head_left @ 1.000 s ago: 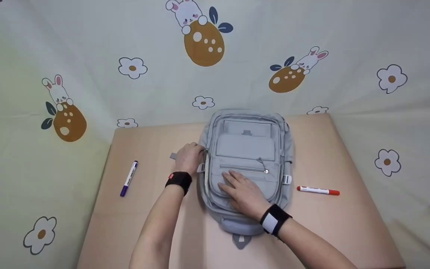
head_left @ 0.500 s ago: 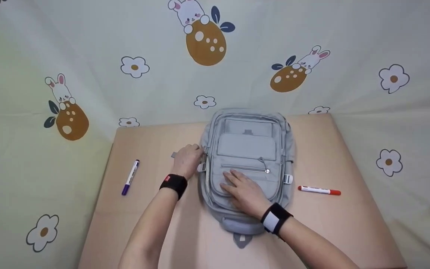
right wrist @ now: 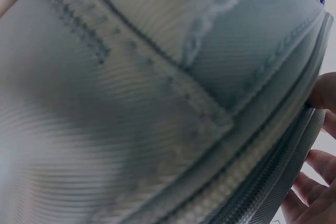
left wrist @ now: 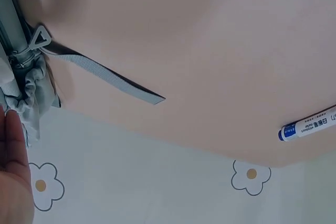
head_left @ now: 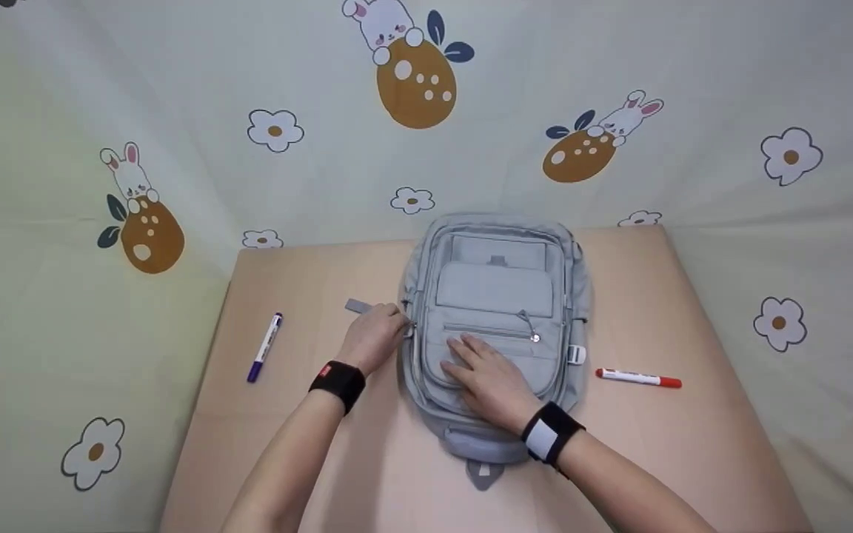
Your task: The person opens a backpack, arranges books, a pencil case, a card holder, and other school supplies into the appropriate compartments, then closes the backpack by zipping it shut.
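A grey backpack (head_left: 494, 289) lies flat in the head view, its front pockets facing up. At its left side my left hand (head_left: 373, 342) pinches a small zipper pull (head_left: 413, 323), mostly covered by the fingers. The right wrist view shows the zipper teeth (right wrist: 247, 177) close up, with fingers of the left hand (right wrist: 320, 182) at that edge. My right hand (head_left: 497, 385) rests with fingers spread on the lower front of the bag. A grey strap (left wrist: 115, 80) and triangular buckle (left wrist: 40, 38) stick out beside the left hand.
A purple-capped marker (head_left: 265, 348) lies left of the bag on the light brown table (head_left: 293, 281). To the right is a red marker (head_left: 639, 378). Patterned cloth (head_left: 323, 178) hangs behind and along both sides.
My left hand slides down the bag's left side toward me, and the gap at the zipper below it narrows. The right hand stays in place. The head view shifts slightly.
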{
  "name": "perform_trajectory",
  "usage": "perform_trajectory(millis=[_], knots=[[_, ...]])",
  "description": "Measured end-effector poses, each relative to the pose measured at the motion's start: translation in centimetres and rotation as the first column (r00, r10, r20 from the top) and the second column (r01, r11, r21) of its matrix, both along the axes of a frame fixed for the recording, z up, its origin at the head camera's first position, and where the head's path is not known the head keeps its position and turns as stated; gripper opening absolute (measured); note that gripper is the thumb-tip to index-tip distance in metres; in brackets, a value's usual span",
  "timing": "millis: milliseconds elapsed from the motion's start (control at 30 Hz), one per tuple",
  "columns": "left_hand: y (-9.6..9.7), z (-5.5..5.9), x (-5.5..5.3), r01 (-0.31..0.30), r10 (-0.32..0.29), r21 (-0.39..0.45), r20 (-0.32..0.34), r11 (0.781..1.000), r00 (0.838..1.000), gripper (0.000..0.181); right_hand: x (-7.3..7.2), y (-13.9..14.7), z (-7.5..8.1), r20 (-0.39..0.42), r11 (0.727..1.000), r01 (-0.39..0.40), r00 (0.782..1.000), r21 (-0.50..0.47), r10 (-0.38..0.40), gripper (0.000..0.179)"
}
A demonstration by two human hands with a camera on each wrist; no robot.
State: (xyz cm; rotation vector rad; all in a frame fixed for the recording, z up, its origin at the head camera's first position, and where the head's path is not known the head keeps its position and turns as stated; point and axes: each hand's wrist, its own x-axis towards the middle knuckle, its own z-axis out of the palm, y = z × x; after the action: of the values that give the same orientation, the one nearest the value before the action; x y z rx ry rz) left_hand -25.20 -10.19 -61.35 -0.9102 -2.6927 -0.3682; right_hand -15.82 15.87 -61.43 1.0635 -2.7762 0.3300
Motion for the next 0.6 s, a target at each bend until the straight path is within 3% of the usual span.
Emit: perform_trajectory(millis=[133,333,467,600], knots=[[0.5,-0.1,0.1,-0.001,0.002,0.041,-0.003,0.999,1.000,0.009,0.5,0.2,-0.4,-0.066,0.998,-0.033,0.997,-0.048,0.029,0.047],[0.7,0.2,0.0,-0.049,0.048,0.092,0.019,0.994,0.999,0.006,1.8,0.6,-1.2,-0.236,0.975,-0.146,0.966,-0.167,0.104,0.011],[0.7,0.2,0.1,-0.074,0.068,0.117,0.049,0.990,0.996,0.006,2.4,0.8,-1.7,-0.246,0.976,-0.128,0.966,-0.178,0.082,0.008],[0.7,0.0,0.4,-0.081,0.070,0.157,0.074,0.984,0.995,0.006,2.5,1.0,-2.0,-0.222,0.989,-0.074,0.974,-0.129,0.044,0.011]])
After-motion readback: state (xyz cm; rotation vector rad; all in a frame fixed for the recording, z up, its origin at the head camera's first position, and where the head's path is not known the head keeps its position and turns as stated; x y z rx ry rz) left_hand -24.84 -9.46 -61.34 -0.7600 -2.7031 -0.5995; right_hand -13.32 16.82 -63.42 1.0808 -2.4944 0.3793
